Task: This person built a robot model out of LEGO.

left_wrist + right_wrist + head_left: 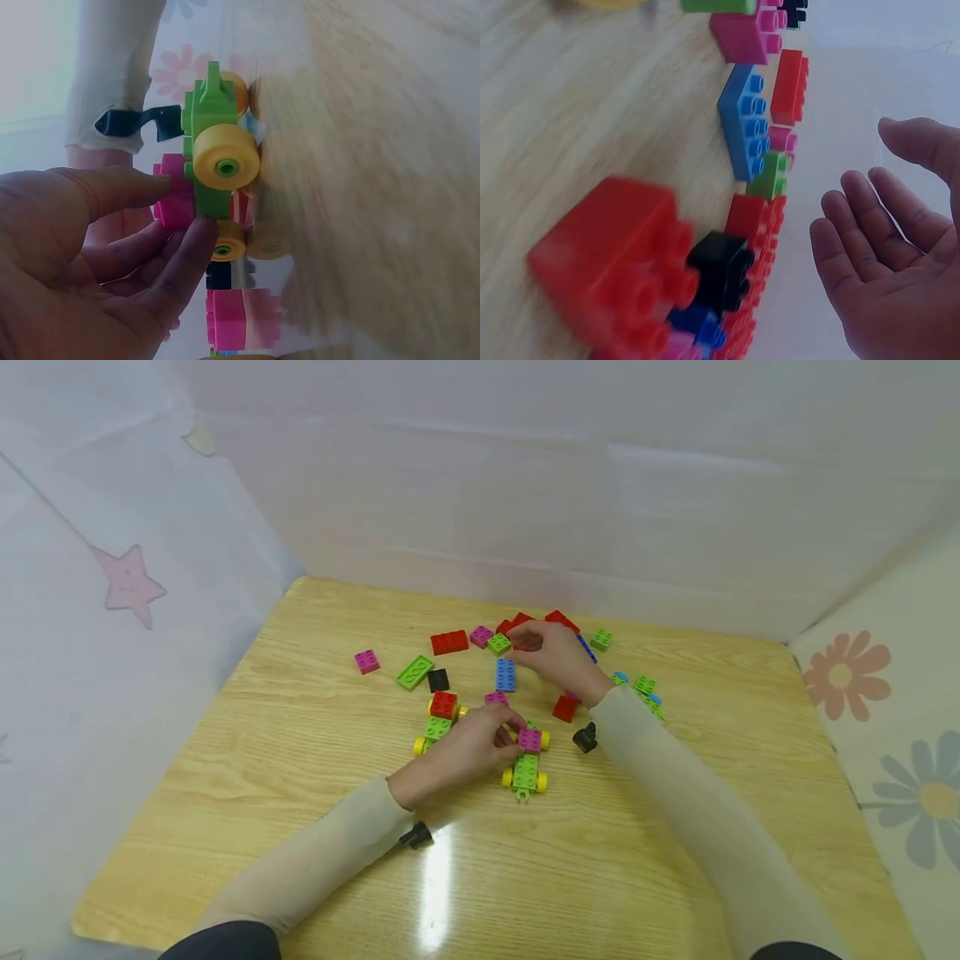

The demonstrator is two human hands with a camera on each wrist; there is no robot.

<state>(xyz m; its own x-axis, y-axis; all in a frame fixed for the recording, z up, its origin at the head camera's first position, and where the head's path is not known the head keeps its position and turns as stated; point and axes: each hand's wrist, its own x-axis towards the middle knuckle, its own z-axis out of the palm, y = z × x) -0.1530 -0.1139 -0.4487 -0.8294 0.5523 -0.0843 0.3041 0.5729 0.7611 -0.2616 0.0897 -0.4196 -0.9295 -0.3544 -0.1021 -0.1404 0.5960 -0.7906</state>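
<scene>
My left hand [478,739] pinches a pink toy brick [529,741] seated on a green wheeled base [527,773] with yellow wheels. In the left wrist view, the thumb presses one side of that pink brick [176,206], and a fingertip lies where it meets the green base [216,112]. My right hand [558,658] hovers over the loose bricks, holding nothing, its fingers loosely bent in the right wrist view. Nearest to its fingertips is a small green brick [498,644], with a blue brick [506,676] just in front.
Left of my left hand stands another wheeled base [438,728] carrying a red brick [444,705]. Red bricks [449,642], a flat green piece [415,672], a black brick [438,681] and a pink brick [367,662] lie around. Green pieces [647,687] sit beyond the right sleeve.
</scene>
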